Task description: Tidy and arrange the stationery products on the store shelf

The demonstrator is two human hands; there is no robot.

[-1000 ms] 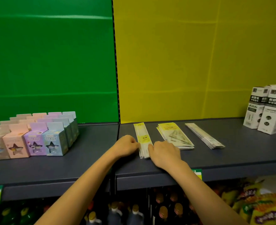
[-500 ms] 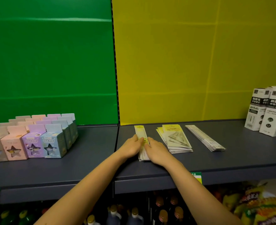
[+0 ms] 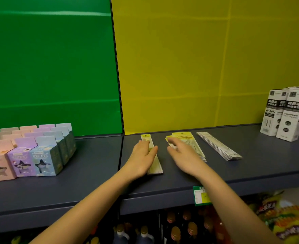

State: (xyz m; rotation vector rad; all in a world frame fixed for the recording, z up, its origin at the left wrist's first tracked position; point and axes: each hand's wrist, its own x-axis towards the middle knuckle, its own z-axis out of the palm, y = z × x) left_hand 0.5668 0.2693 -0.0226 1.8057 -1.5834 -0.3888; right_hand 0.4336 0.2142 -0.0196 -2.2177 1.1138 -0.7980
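Observation:
A narrow stack of yellow-topped ruler packs (image 3: 156,167) lies lengthwise on the dark grey shelf (image 3: 250,166). My left hand (image 3: 143,158) rests flat on its left side, fingers together and stretched forward. My right hand (image 3: 184,155) hovers open over the near end of a wider, fanned stack of yellow-labelled packs (image 3: 185,139), holding nothing. A third slim stack of white packs (image 3: 219,147) lies slanted to the right of both hands.
Pastel star-window boxes (image 3: 27,155) stand in rows at the left. Two tall white-and-black boxes (image 3: 284,114) stand at the far right. A green price tag (image 3: 200,195) hangs on the shelf lip. Bottles (image 3: 173,231) and snack bags (image 3: 286,221) fill the shelf below.
My right hand has left the narrow ruler stack and moved right to the fanned stack, opening its fingers. My left hand slid forward along the narrow stack.

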